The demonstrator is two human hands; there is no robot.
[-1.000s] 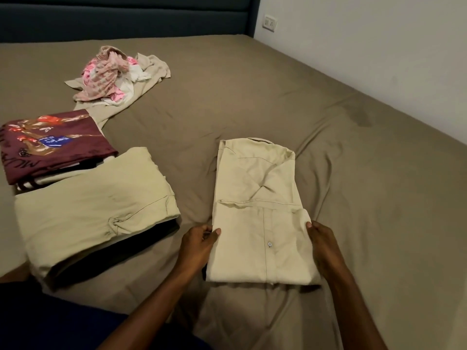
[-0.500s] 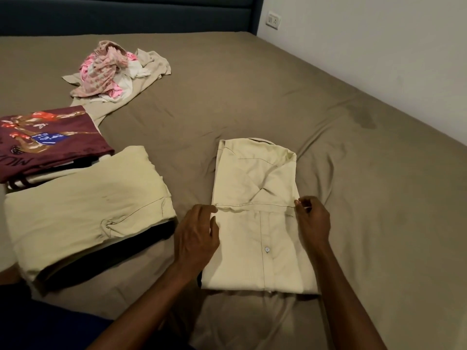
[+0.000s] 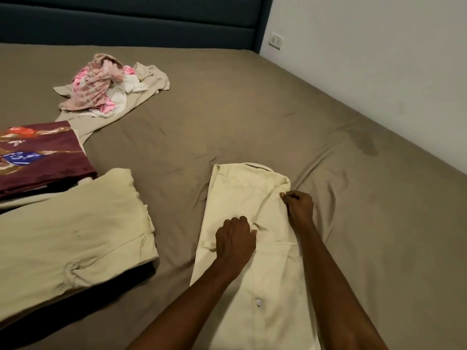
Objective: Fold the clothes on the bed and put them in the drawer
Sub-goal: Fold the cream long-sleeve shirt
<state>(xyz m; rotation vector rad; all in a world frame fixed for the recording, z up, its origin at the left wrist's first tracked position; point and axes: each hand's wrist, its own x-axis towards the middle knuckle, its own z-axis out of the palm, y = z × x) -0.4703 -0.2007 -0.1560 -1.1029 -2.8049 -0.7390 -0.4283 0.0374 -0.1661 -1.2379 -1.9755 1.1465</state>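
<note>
At the far left of the bed (image 3: 252,109), a folded maroon garment (image 3: 43,157) with a printed picture lies flat, its left part cut off by the frame edge. Just near of it sits a folded pale khaki garment (image 3: 73,238) resting on something dark whose edge shows beneath it. Farther back, toward the dark blue headboard (image 3: 126,24), a loose heap of unfolded clothes (image 3: 106,89), pink patterned and white pieces on a beige one, lies crumpled on the brown sheet. Right of centre and near the viewer lies the cream button shirt (image 3: 265,286), folded lengthwise into a long narrow strip, collar end at the far side, one white button showing on the near part. The left hand (image 3: 235,239) rests on the middle of the shirt, its fingers curled down into the cloth, bunching a small ridge of fabric at the knuckles. The right hand (image 3: 299,204) is at the shirt's right edge just below the collar, thumb and fingers pinching the fabric fold there. On the right a pale wall (image 3: 379,72) with a white socket (image 3: 276,41) runs along the bed.
</note>
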